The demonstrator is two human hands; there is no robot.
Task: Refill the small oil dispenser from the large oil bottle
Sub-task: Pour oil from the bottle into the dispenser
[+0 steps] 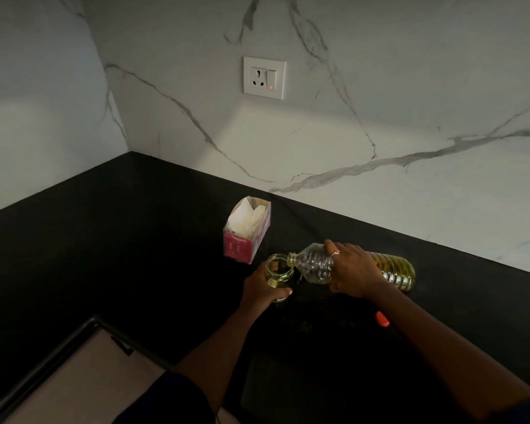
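On the black table (135, 240), my right grip (354, 270) is clamped round the large oil bottle (312, 266). The bottle is tipped nearly flat so its mouth reaches left of that grip. My left grip (260, 290) wraps the small oil dispenser (278, 269), upright under the mouth, likely steadying it. An orange cap (382, 319) lies beside the right forearm.

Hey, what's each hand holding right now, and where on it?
The left hand grips the small oil dispenser around its body; the right hand holds the large oil bottle around its ribbed middle.
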